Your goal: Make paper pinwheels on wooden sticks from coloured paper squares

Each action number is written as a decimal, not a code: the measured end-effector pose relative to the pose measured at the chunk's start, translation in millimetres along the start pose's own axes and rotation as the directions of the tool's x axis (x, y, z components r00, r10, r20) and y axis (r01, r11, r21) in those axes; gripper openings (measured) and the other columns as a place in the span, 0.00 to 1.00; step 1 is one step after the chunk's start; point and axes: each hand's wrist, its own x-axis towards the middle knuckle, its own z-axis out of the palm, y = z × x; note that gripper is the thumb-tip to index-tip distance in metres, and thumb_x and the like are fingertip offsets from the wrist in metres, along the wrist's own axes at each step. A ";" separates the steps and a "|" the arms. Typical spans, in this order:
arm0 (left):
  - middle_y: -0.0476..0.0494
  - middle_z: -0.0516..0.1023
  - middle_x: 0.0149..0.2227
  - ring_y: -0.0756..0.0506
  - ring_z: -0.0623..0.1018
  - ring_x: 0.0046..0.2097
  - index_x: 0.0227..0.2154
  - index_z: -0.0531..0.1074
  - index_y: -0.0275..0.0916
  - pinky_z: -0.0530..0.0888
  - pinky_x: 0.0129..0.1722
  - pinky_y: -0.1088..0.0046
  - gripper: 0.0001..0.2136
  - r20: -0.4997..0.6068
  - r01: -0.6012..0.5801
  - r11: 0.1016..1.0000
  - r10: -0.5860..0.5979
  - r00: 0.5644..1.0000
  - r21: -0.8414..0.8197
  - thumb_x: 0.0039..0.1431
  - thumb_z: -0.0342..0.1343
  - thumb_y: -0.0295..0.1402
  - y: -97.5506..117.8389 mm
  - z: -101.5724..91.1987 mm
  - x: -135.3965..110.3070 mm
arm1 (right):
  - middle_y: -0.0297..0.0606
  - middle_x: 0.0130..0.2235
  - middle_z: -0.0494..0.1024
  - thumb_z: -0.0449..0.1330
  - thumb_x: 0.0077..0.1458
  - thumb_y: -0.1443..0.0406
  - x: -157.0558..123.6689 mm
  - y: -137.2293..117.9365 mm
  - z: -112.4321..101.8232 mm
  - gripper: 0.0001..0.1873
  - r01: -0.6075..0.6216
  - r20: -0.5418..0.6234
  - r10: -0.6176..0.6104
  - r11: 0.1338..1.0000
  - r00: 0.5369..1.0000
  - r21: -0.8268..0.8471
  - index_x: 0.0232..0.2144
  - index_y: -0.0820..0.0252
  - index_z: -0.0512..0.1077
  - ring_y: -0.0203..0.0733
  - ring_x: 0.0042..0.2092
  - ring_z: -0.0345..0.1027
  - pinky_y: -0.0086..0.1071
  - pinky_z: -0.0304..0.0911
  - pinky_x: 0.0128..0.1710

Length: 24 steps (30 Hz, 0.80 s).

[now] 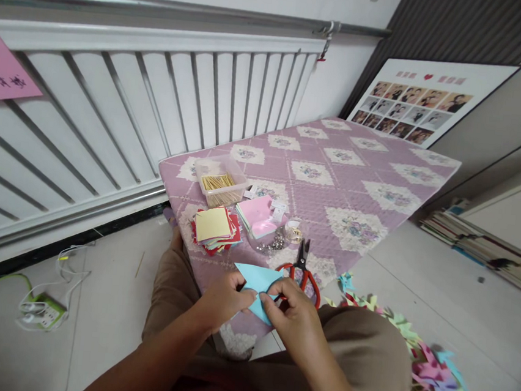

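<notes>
A light blue sheet of paper [259,281], partly folded, lies at the near edge of a purple quilted mat [353,186]. My left hand [225,300] pinches its near left part, fingers closed on the paper. My right hand [292,318] pinches the near right part, fingers pressed on a fold. Red-handled scissors [301,272] lie just beyond my right hand. A stack of coloured paper squares [215,227] sits further back on the left.
A clear box of wooden sticks [219,186], pink sheets [258,215] and a small clear tub [293,230] lie on the mat. Folded paper shapes [427,377] are heaped on the floor at right. A power strip [44,313] lies left; books [481,247] are stacked far right.
</notes>
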 end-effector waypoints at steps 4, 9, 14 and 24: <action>0.52 0.69 0.22 0.51 0.66 0.24 0.25 0.70 0.37 0.65 0.25 0.75 0.05 -0.023 -0.005 1.000 0.006 1.000 0.023 0.44 0.53 0.32 -2.9 0.1 1.2 | 0.29 0.26 0.68 0.59 0.51 0.62 -1.7 -1.8 5.1 0.11 -0.170 -0.024 0.175 0.977 0.984 0.130 0.37 0.56 0.63 0.35 0.23 0.60 0.28 0.59 0.23; 0.51 0.70 0.23 0.51 0.67 0.25 0.28 0.72 0.36 0.65 0.26 0.75 0.07 -0.028 -0.031 0.997 0.033 0.999 0.075 0.47 0.53 0.32 -9.5 -1.0 4.2 | 0.30 0.26 0.72 0.59 0.50 0.65 -1.1 -3.1 11.2 0.42 -0.234 -0.030 0.256 0.920 0.966 0.315 0.63 0.60 0.46 0.38 0.22 0.60 0.30 0.60 0.22; 0.51 0.71 0.24 0.51 0.66 0.26 0.29 0.72 0.35 0.63 0.26 0.75 0.07 -0.004 -0.068 0.991 0.069 0.998 0.111 0.48 0.52 0.32 -15.7 -2.9 7.1 | 0.30 0.26 0.69 0.59 0.50 0.64 -1.0 -1.9 13.4 0.44 -0.263 -0.001 0.284 0.886 0.959 0.382 0.65 0.60 0.44 0.39 0.24 0.61 0.31 0.61 0.24; 0.51 0.70 0.23 0.50 0.67 0.26 0.26 0.72 0.37 0.64 0.27 0.75 0.06 0.036 -0.035 0.990 0.030 0.999 0.138 0.47 0.53 0.33 -13.1 -5.2 8.4 | 0.37 0.41 0.73 0.58 0.48 0.66 -2.3 -7.0 14.5 0.42 -0.247 -0.069 0.277 0.924 0.958 0.291 0.64 0.57 0.49 0.37 0.27 0.63 0.30 0.64 0.28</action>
